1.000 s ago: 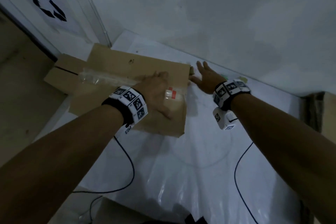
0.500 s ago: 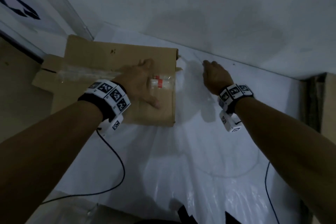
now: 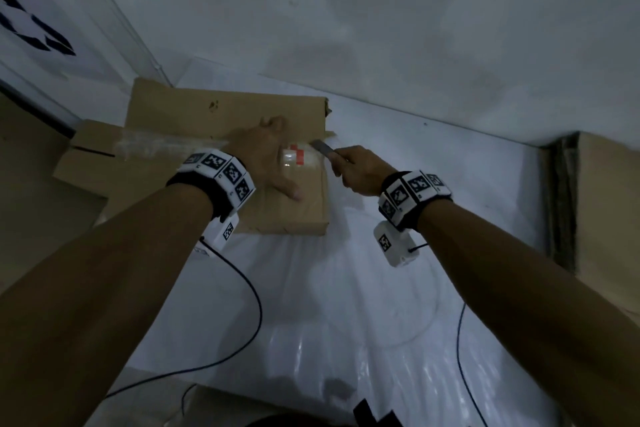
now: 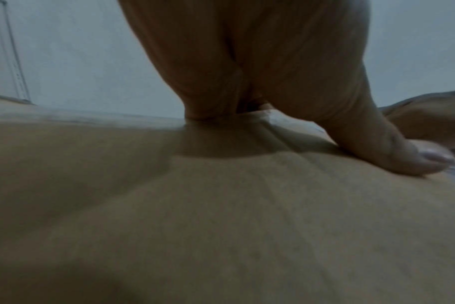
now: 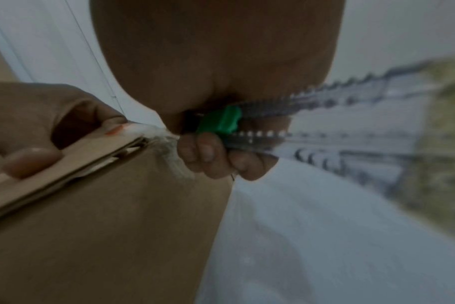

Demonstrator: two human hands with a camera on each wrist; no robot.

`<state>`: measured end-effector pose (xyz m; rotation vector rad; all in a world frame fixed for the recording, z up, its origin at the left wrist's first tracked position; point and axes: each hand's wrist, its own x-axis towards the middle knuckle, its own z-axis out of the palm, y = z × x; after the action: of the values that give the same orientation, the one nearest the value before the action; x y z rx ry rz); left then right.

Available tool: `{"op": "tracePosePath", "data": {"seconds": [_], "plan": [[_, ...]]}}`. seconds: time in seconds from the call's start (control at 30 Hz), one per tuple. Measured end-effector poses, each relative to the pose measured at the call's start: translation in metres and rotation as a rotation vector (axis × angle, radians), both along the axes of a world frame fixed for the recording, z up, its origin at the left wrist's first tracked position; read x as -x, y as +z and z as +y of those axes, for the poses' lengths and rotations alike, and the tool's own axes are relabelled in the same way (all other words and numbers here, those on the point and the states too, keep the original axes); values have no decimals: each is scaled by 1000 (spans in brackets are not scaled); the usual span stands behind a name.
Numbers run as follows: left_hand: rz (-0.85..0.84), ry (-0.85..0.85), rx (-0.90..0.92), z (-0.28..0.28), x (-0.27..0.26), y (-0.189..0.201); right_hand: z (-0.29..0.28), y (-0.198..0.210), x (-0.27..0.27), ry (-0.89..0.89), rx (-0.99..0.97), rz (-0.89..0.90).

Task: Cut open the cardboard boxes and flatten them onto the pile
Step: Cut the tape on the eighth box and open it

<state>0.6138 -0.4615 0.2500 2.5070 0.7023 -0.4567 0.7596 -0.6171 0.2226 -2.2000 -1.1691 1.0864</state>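
A brown cardboard box (image 3: 221, 114) lies on the white sheet, sealed along its top with clear tape (image 3: 156, 144) that carries a red mark. My left hand (image 3: 266, 156) rests flat on the box top (image 4: 221, 216), fingers spread and thumb (image 4: 408, 162) stretched toward the right edge. My right hand (image 3: 360, 170) grips a utility knife (image 3: 323, 148) with a green slider (image 5: 221, 121). The blade tip sits at the taped seam on the box's right edge (image 5: 153, 133). The fingers (image 5: 208, 156) wrap round the knife handle.
More flattened cardboard (image 3: 86, 163) lies under and left of the box. Another cardboard stack (image 3: 609, 218) stands at the right edge. A white plastic sheet (image 3: 346, 322) covers the floor; wrist cables (image 3: 242, 340) trail across it. White walls (image 3: 381, 28) close the far side.
My right hand, earlier reaching flat beside the box's far corner, has picked up the knife and brought its blade to the taped seam. The left hand stays pressed on the box.
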Motion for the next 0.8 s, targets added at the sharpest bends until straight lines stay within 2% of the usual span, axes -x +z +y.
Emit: {"op": "tracePosePath", "data": {"seconds": [0.1, 0.17, 0.27, 0.37, 0.4, 0.5, 0.57, 0.63, 0.7, 0.8], "plan": [[-7, 5, 4, 0, 1, -2, 2, 0, 4, -179, 69, 221], [-21, 19, 10, 2, 0, -6, 1, 1, 3, -157, 158, 296], [-28, 35, 19, 7, 1, -7, -5, 4, 7, -22, 295, 346], [-11, 0, -28, 9, 2, -7, -8, 0, 12, -82, 185, 357], [-6, -8, -36, 10, 2, -8, -9, -1, 9, -126, 109, 272], [-4, -22, -14, 9, 3, -15, -14, -9, -17, -162, -91, -195], [-43, -74, -67, 8, 3, -18, -15, -18, -37, -125, -26, -404], [-73, -181, -227, 10, 2, -22, -10, -31, -52, -52, 111, -549], [-101, -290, -405, 12, 2, -26, 0, -42, -65, 29, 209, -647], [-231, -413, -544, 17, 8, -33, 22, -56, -83, 127, 296, -781]]}}
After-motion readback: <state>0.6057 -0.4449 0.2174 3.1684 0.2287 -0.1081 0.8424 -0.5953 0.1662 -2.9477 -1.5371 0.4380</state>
